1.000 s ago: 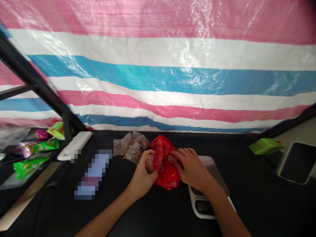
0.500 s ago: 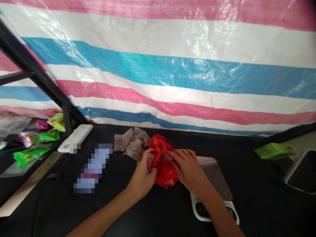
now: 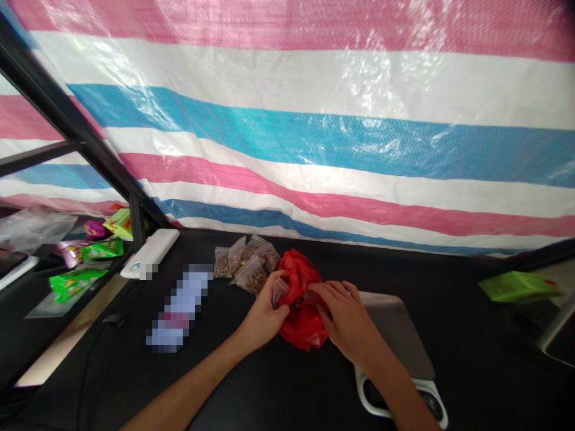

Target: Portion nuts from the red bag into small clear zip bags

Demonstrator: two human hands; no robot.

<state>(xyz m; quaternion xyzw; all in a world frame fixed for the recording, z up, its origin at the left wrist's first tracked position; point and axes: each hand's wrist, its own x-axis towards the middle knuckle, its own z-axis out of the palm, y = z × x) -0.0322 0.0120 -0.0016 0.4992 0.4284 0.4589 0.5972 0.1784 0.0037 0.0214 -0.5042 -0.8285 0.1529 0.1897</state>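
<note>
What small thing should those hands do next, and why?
Perhaps the right hand should gently spread the red bag wider: its folds bunch around brown bits, while the left hand holds clear plastic at its side.

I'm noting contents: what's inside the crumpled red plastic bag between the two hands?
Small brown bits show in the mouth of the crumpled red plastic bag. Folds and the bare right hand cover the rest, so how much it holds can't be told.
</note>
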